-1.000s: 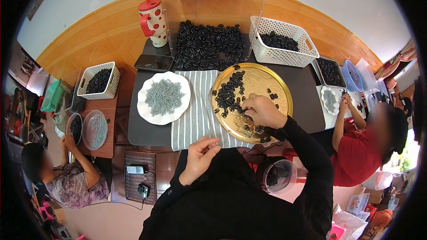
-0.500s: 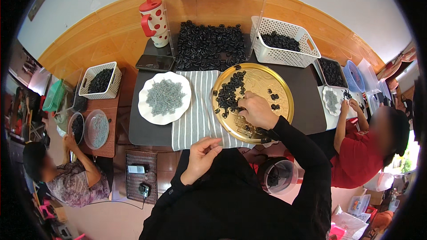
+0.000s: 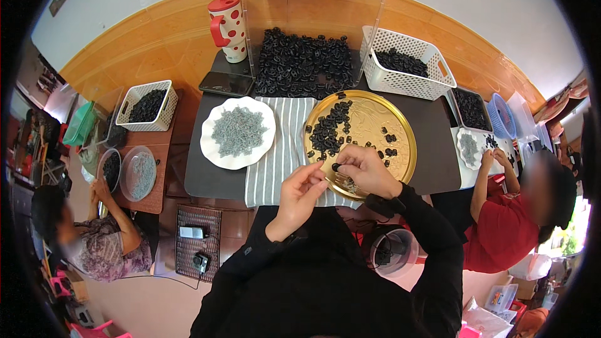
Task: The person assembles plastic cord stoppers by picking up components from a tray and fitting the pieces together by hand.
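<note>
My right hand [image 3: 370,170] is over the near part of the round gold tray [image 3: 408,172], pinching a small black part [image 3: 336,166] between thumb and fingertips. To its left, my left hand [image 3: 298,196] is above the striped cloth [image 3: 280,178], thumb and fingers drawn together. What its fingertips hold is too small to make out. A pile of black parts [image 3: 327,134] covers the tray's left side, and several more are scattered at its right. Left of the cloth stands a white scalloped plate [image 3: 208,141] heaped with small grey, screw-like pieces [image 3: 238,131].
Behind the tray are a clear bin [image 3: 313,6] of black parts and a white basket [image 3: 410,84]. A phone [image 3: 225,84] and a dotted tumbler [image 3: 228,28] stand at the back left. Two people sit at side tables, left [image 3: 103,241] and right [image 3: 507,225].
My right hand has come back from the pile toward me with a black part in its fingers. My left hand has risen toward the tray, and the hands are now close together.
</note>
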`<state>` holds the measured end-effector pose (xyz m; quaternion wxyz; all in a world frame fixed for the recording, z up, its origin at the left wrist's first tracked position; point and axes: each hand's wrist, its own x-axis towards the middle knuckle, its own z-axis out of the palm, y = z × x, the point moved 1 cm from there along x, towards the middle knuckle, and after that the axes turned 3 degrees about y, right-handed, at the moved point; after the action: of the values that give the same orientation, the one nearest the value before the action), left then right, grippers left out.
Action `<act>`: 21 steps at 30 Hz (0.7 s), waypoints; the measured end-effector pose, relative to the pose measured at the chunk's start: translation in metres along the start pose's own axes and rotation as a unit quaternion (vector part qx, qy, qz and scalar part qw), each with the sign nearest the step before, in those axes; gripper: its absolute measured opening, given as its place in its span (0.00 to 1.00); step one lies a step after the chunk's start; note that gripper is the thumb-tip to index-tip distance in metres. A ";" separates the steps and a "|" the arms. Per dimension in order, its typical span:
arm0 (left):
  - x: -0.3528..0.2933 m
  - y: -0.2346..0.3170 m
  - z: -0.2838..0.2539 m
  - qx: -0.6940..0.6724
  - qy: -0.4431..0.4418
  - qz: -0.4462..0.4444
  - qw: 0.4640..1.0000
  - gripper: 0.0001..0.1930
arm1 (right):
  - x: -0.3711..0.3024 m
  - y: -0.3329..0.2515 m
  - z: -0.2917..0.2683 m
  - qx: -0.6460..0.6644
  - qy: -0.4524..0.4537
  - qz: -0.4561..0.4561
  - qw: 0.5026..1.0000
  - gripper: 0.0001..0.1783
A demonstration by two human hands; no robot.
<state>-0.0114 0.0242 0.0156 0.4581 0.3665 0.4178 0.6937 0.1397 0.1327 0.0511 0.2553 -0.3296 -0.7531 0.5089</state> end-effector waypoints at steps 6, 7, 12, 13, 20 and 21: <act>0.017 -0.009 0.005 0.058 -0.060 0.010 0.996 0.13 | -0.011 -0.021 0.008 0.095 0.006 -0.004 0.995 0.04; 0.017 -0.012 0.003 0.060 -0.059 0.010 0.996 0.13 | -0.011 -0.017 0.007 0.096 0.005 -0.005 0.995 0.04; 0.013 -0.013 -0.001 0.010 -0.023 -0.070 0.997 0.11 | -0.005 0.015 -0.008 -0.033 0.013 0.022 0.999 0.04; 0.013 -0.013 -0.003 0.010 -0.025 -0.072 0.997 0.11 | -0.002 0.030 -0.010 -0.089 0.030 -0.032 0.995 0.06; 0.004 -0.010 -0.027 0.025 -0.007 -0.072 0.997 0.11 | -0.004 0.010 -0.016 -0.248 0.073 -0.136 0.957 0.07; 0.002 -0.009 -0.028 0.030 -0.005 -0.079 0.996 0.11 | -0.008 0.005 -0.015 -0.231 0.043 -0.154 0.960 0.06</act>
<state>-0.0337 0.0212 -0.0030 0.5021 0.3491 0.4639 0.6410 0.1566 0.1369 0.0508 0.2796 -0.2813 -0.8803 0.2604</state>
